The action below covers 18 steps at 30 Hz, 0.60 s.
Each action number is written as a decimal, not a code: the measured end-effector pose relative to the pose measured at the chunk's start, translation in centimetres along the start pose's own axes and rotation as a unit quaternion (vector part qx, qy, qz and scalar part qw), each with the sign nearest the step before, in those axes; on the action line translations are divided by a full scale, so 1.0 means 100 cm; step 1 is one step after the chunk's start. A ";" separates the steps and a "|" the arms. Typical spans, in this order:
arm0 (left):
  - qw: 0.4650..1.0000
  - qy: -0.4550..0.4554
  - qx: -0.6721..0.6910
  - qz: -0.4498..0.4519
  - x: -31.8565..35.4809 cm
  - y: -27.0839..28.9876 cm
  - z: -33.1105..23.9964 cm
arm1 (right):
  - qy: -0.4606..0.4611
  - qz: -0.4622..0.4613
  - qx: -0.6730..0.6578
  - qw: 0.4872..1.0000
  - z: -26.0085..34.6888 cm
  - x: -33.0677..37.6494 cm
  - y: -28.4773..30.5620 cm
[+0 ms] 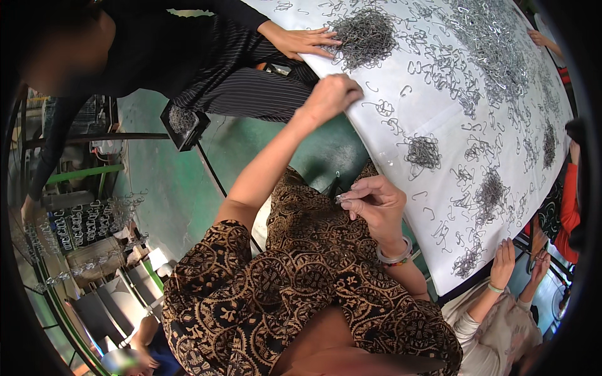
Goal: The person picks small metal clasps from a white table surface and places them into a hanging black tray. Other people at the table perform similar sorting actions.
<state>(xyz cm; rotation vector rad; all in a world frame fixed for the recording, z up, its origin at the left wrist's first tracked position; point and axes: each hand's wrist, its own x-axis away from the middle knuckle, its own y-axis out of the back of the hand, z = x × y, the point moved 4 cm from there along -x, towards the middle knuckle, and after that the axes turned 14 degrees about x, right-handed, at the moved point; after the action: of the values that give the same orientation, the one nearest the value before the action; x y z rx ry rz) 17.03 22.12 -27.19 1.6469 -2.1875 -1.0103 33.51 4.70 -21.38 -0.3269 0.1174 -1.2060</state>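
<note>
My left hand (333, 99) is closed and slightly blurred at the near-left edge of the white table (433, 122). Its fingers curl in, and what they hold, if anything, is hidden. Over my lap, my right hand (379, 205) pinches small shiny metal hooks (341, 198) between thumb and fingertips; how many cannot be made out. Beyond those fingertips, a lone small hook (337, 174) shows against the dark background. On the tabletop near my hands lie loose S-shaped wire hooks (384, 111) and a small pile of hooks (422, 152).
A large hook heap (362, 37) lies beside a co-worker's hand (304, 42). Another wide heap (492, 53) covers the far table. More people's hands (503, 266) are at the right edge. A black bin (184, 125) of small metal pieces and a rack of hanging hooks (81, 225) stand at left.
</note>
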 end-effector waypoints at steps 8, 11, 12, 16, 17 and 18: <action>0.994 -0.005 -0.091 -0.066 0.006 -0.046 -0.020 | -0.011 -0.010 0.028 1.000 0.000 0.009 0.003; 0.999 0.023 0.015 -0.046 0.003 -0.051 -0.016 | -0.007 -0.005 0.034 0.999 0.001 0.008 0.000; 0.996 0.035 0.011 -0.084 0.001 -0.044 -0.010 | -0.017 -0.013 0.035 0.999 0.000 0.008 0.001; 0.968 0.086 -0.033 -0.232 -0.016 0.007 0.031 | 0.014 -0.009 0.004 1.000 0.001 0.010 -0.001; 0.970 0.087 -0.054 -0.219 -0.022 0.014 0.040 | 0.008 -0.010 0.013 1.000 0.000 0.011 0.000; 0.975 0.083 -0.072 -0.192 -0.028 0.017 0.046 | 0.006 -0.009 0.013 1.000 0.000 0.011 -0.001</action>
<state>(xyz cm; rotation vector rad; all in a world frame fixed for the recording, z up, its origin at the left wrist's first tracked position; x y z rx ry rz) 14.18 26.72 -28.86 2.0460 -1.6852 -1.0479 33.85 3.64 -21.28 -0.2985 0.1101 -1.2265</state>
